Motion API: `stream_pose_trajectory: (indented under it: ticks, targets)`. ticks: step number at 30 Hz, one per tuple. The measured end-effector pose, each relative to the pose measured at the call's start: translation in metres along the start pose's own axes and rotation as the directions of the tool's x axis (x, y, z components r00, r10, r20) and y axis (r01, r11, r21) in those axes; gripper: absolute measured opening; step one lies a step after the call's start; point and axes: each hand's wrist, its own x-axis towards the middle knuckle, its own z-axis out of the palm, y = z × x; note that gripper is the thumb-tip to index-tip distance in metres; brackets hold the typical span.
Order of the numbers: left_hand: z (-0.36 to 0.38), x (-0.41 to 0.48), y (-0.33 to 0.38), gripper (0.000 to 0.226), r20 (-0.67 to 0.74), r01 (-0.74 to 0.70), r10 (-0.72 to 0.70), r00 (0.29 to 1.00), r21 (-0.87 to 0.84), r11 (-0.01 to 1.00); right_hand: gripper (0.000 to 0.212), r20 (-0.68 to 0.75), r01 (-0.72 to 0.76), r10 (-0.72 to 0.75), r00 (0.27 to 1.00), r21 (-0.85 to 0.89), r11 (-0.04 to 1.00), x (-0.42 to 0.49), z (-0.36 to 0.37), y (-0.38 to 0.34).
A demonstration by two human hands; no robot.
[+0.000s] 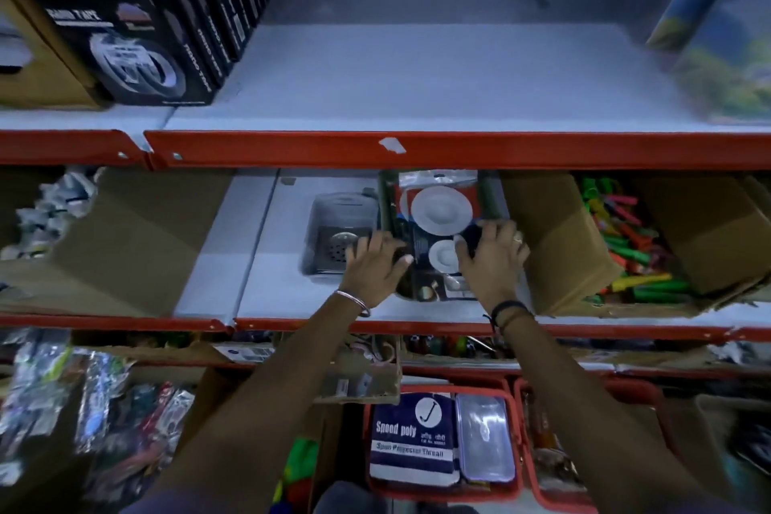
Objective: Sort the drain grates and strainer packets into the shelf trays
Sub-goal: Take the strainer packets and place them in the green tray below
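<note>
On the middle shelf a clear plastic tray (pixel 333 209) holds a square metal drain grate (pixel 336 248). Right of it a dark green tray (pixel 386 196) holds strainer packets (pixel 440 207) with white round strainers on red and black cards. My left hand (pixel 373 265) rests with spread fingers on the front left of the green tray, next to the grate. My right hand (pixel 490 255) lies on a lower strainer packet (pixel 444 257), fingers curled over its right edge. Whether either hand truly grips something is unclear.
A cardboard box (pixel 559 238) of coloured plastic pieces stands right of the trays, another box flap (pixel 137 238) to the left. Black tape boxes (pixel 125 25) sit on the upper shelf. Red baskets (pixel 442 488) with packets stand below.
</note>
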Motion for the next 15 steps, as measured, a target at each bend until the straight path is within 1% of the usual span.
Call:
stream_pose_trajectory:
  ticks: [1,2,3,4,5,6,8,9,10,11,13,15]
  targets:
    - [-0.005,0.004,-0.014,0.050,-0.035,-0.003,0.004,0.999,0.013,1.000,0.046,-0.024,0.065,-0.064,0.998,0.068,0.996,0.004,-0.002,-0.014]
    - [-0.011,0.009,-0.030,0.048,-0.047,0.004,-0.002,0.999,0.035,0.999,0.043,-0.015,0.147,-0.146,0.989,0.130,0.981,0.009,-0.002,-0.030]
    - [-0.017,0.016,-0.048,0.045,-0.039,0.018,-0.016,0.999,0.058,0.998,0.041,0.025,0.240,-0.247,0.969,0.172,0.955,0.016,0.001,-0.048]
    - [-0.021,0.023,-0.066,0.044,-0.007,0.027,-0.027,1.000,0.083,0.996,0.041,0.092,0.329,-0.349,0.933,0.181,0.927,0.022,0.005,-0.065]
    - [-0.024,0.030,-0.083,0.048,0.049,0.030,-0.035,0.998,0.104,0.994,0.043,0.182,0.404,-0.431,0.884,0.167,0.899,0.028,0.012,-0.083]
    - [-0.024,0.036,-0.100,0.059,0.138,0.015,-0.034,0.990,0.135,0.991,0.047,0.286,0.457,-0.481,0.829,0.150,0.877,0.033,0.021,-0.098]
    - [-0.024,0.048,-0.125,0.086,0.341,-0.068,-0.024,0.940,0.255,0.965,0.056,0.482,0.515,-0.500,0.720,0.113,0.850,0.041,0.045,-0.122]
    - [-0.021,0.054,-0.135,0.096,0.418,-0.121,-0.022,0.908,0.314,0.942,0.061,0.554,0.543,-0.494,0.670,0.087,0.835,0.044,0.059,-0.130]
    - [-0.019,0.059,-0.142,0.100,0.463,-0.175,-0.009,0.887,0.353,0.919,0.066,0.609,0.571,-0.481,0.630,0.057,0.819,0.048,0.073,-0.137]
    - [-0.017,0.064,-0.147,0.100,0.474,-0.224,0.019,0.880,0.379,0.898,0.073,0.655,0.593,-0.455,0.603,0.012,0.805,0.052,0.087,-0.142]
    - [-0.015,0.070,-0.149,0.097,0.448,-0.300,0.101,0.888,0.401,0.865,0.086,0.723,0.646,-0.400,0.564,-0.084,0.758,0.058,0.108,-0.148]
    - [-0.013,0.074,-0.147,0.092,0.424,-0.338,0.157,0.892,0.393,0.855,0.088,0.738,0.683,-0.373,0.562,-0.159,0.713,0.063,0.120,-0.151]
